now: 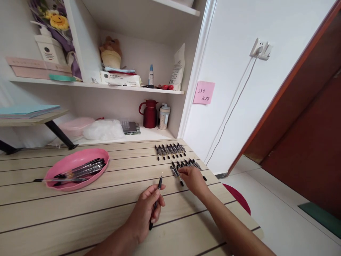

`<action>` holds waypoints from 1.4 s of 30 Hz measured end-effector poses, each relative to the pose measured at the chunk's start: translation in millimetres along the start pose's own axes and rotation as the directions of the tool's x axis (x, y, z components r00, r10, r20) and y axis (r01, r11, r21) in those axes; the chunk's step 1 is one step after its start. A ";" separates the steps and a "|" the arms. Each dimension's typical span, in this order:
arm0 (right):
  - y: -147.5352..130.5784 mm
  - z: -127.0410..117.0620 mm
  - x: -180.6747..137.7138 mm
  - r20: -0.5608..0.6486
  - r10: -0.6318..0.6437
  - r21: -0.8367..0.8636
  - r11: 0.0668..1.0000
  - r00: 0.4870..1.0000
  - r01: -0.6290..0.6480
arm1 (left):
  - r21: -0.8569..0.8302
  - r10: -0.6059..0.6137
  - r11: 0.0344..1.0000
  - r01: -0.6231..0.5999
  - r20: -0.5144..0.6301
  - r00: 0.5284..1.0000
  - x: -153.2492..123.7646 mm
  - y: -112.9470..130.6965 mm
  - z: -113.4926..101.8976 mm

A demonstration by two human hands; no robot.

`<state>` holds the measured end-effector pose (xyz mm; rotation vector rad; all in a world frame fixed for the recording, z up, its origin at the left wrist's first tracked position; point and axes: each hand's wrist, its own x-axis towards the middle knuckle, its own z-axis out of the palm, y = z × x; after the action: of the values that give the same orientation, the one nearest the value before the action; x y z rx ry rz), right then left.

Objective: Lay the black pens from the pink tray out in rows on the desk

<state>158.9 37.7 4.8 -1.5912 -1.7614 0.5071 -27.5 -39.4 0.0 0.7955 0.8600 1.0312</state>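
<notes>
My left hand is closed around a black pen, tip pointing up and away from me, with no cap over the tip. Farther right, my right hand reaches over a near row of pens, its fingertips pinched at the row's left part. Whatever sits between those fingertips is too small to make out, and the hand hides some of this row. Just behind lies another row of dark-capped pens, side by side. On the left, a pink oval tray holds several more pens, one sticking out over its rim.
White shelves rise behind the wooden table, with a red jug and a tumbler at the back. A small raised stand is at the far left. Past the table's right edge is a red round stool.
</notes>
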 end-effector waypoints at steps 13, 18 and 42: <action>-12.1 9.7 -15.3 0.066 -0.048 -0.569 0.819 0.997 0.077 | 0.006 0.006 1.000 -0.006 0.015 1.000 3.0 -3.6 -3.5; -12.7 14.9 -12.5 0.071 -0.054 -0.586 0.806 0.996 0.085 | 0.008 0.027 1.000 -0.028 0.036 0.999 3.2 -4.5 -3.8; -0.8 -2.7 -13.6 -0.100 0.030 -0.445 0.893 0.995 -0.072 | 0.045 0.063 0.997 -0.057 -0.145 0.987 2.6 3.0 2.0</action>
<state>160.3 23.9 4.0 -1.9423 -1.8595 0.0418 -26.2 -36.2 3.0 0.7911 0.9896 1.1385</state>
